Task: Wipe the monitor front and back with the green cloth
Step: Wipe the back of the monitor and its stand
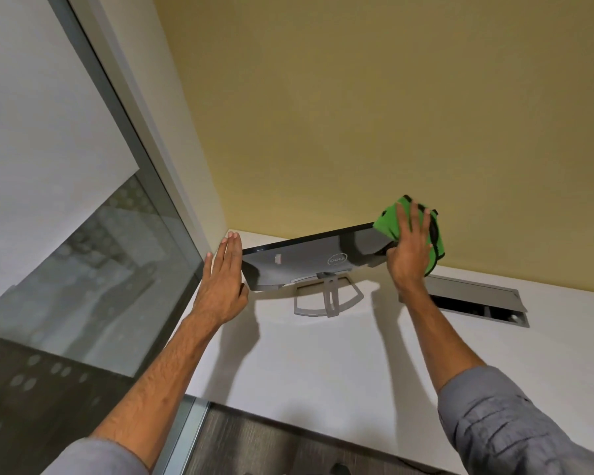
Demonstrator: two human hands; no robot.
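The right hand (410,245), fingers spread flat, is pressing the cloth (386,222) beneath its palm against the rear of the monitor (309,258); the left hand (225,272), open and straight-fingered, is bracing the opposite edge, probably steadying it on the worktop (306,354).

Open desk (306,365) before monitor (306,258); wall (357,114) beyond, cable hatch (474,289) rightward.

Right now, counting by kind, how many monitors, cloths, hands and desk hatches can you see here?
monitor: 1
green cloth: 1
hands: 2, the left hand and the right hand
cable hatch: 1
Total: 5
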